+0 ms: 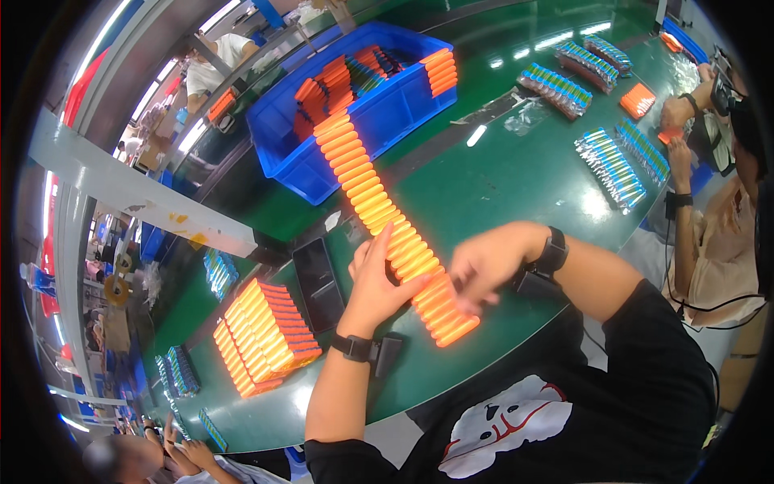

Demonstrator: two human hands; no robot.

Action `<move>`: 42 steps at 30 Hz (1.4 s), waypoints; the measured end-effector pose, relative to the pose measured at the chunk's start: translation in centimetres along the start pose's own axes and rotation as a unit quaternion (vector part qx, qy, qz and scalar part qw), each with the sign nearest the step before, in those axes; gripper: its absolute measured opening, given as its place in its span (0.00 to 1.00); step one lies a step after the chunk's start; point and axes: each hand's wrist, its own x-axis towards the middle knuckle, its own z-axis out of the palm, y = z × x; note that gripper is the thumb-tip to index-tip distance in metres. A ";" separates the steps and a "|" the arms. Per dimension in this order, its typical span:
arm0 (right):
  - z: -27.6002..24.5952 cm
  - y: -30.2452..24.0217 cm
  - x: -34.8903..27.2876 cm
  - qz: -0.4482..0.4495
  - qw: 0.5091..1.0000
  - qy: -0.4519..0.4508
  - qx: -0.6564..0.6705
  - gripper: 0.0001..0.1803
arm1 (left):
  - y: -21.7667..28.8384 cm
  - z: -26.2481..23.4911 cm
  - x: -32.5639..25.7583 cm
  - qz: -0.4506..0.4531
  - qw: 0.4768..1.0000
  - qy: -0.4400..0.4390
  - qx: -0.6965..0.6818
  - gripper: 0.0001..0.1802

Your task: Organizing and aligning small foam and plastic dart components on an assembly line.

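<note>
**Orange cylinders lined up under both hands**

Orange cylinders (387, 218) lie in one long row on the green table (500, 194), from the blue bin (379, 121) to the person. The left hand (379, 278) rests open against the row; the right hand (482, 266) curls loosely over its near end, gripping nothing. A sideways nudge could roll pieces out of line.
</note>
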 end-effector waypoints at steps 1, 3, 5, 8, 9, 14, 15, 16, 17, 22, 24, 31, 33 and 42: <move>0.1 0.8 0.7 -0.090 0.986 0.124 0.064 0.11 | -0.1 0.1 0.1 0.000 1.000 -0.003 -0.004 0.57; 0.3 1.6 1.9 -0.177 0.946 0.242 0.124 0.11 | -0.1 0.1 0.1 -0.001 1.000 -0.004 -0.009 0.57; 0.0 1.7 2.8 -0.234 0.879 0.413 -0.038 0.08 | 0.0 0.1 0.0 0.031 0.999 0.013 0.017 0.58; 0.0 1.6 4.5 -0.224 0.855 0.426 -0.194 0.11 | -0.8 -0.3 -0.4 0.030 0.999 0.013 0.002 0.60; 0.2 1.4 4.8 -0.208 0.860 0.417 -0.209 0.12 | -1.3 -0.1 -0.3 0.048 0.999 0.015 -0.004 0.60; 0.3 1.7 4.7 -0.190 0.833 0.441 -0.274 0.12 | -1.0 0.8 0.2 0.104 0.993 0.044 0.013 0.60; 0.2 1.9 4.3 -0.166 0.842 0.446 -0.255 0.11 | -0.7 0.6 0.2 0.093 0.994 0.049 0.018 0.60; 0.1 1.6 4.1 -0.172 0.846 0.438 -0.252 0.11 | -0.3 0.4 0.1 0.075 0.996 0.037 0.017 0.60; 0.1 1.3 3.6 -0.160 0.849 0.439 -0.245 0.11 | 0.0 0.2 0.1 0.062 0.998 0.022 0.012 0.60; -0.1 1.2 2.6 -0.151 0.853 0.446 -0.224 0.08 | -0.2 -0.3 -0.1 0.043 0.999 -0.001 0.012 0.60; -0.3 1.4 2.4 -0.160 0.846 0.453 -0.229 0.08 | -0.1 -0.2 0.0 0.043 0.999 -0.006 0.012 0.61; -1.1 2.3 2.3 -0.234 0.855 0.460 -0.044 0.06 | -1.2 0.1 0.1 0.062 0.995 0.030 -0.078 0.60; -0.9 2.1 2.5 -0.235 0.862 0.449 -0.014 0.07 | -1.8 0.0 -0.2 0.075 0.985 0.041 -0.151 0.57; 0.6 -0.2 0.2 -0.155 0.960 0.193 0.132 0.11 | 1.1 0.4 -2.4 0.167 0.951 -0.019 -0.259 0.55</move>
